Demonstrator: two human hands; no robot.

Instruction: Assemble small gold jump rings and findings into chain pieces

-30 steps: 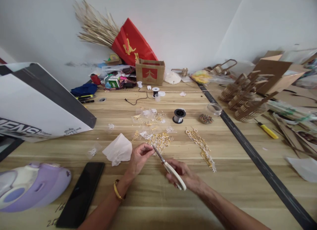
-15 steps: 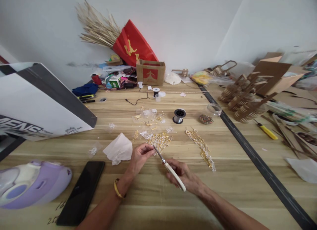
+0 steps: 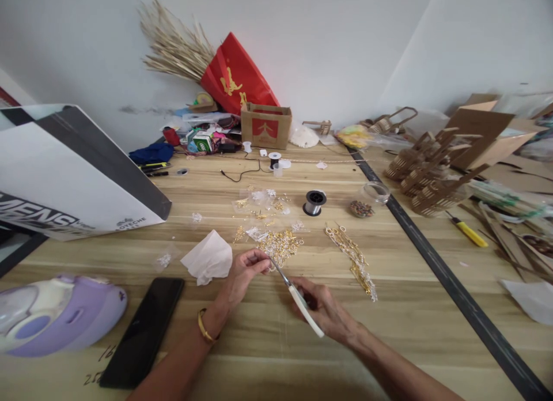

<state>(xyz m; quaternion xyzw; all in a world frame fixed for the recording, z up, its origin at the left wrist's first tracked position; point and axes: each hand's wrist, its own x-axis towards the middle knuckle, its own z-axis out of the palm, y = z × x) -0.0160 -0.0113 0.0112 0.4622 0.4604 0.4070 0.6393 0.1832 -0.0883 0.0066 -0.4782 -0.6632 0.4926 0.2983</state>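
Observation:
My right hand is closed round the white handles of a pair of scissors, whose blades point up and left. The blade tips reach the fingertips of my left hand, which are pinched together; what they hold is too small to make out. Just beyond both hands lies a pile of gold and silver beads and rings. To its right, several gold and silver chains lie on the wooden table. A white tissue rests left of my left hand.
Behind the pile stands a wire spool, with a clear jar to its right. A black phone and a purple device lie at left. A yellow-handled tool and small woven baskets are at right.
The scissor handles have come closer together as my right hand closed on them, and the blades look more closed. The whole view has shifted slightly.

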